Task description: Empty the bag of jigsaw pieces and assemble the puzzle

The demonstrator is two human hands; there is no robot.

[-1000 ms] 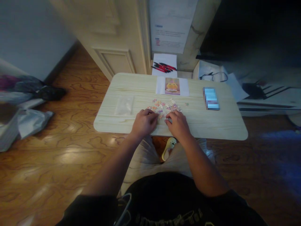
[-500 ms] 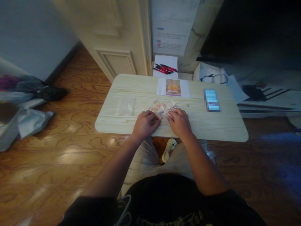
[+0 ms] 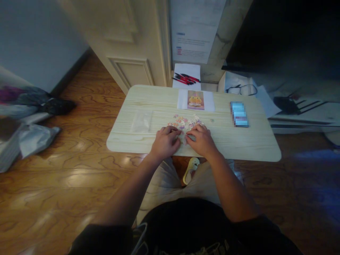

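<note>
While puzzle pieces [image 3: 181,121] lay scattered on the table [image 3: 244,145], your left hand [image 3: 165,141] and right hand [image 3: 201,140] curled at their near edge. Whether either pinched a piece could not be told.

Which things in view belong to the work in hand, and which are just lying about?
In the work:
jigsaw pieces
printed cartoon picture, probably the reference

Lying about, it seems:
phone
red-and-black pens
clear plastic bag, possibly packaging
</note>
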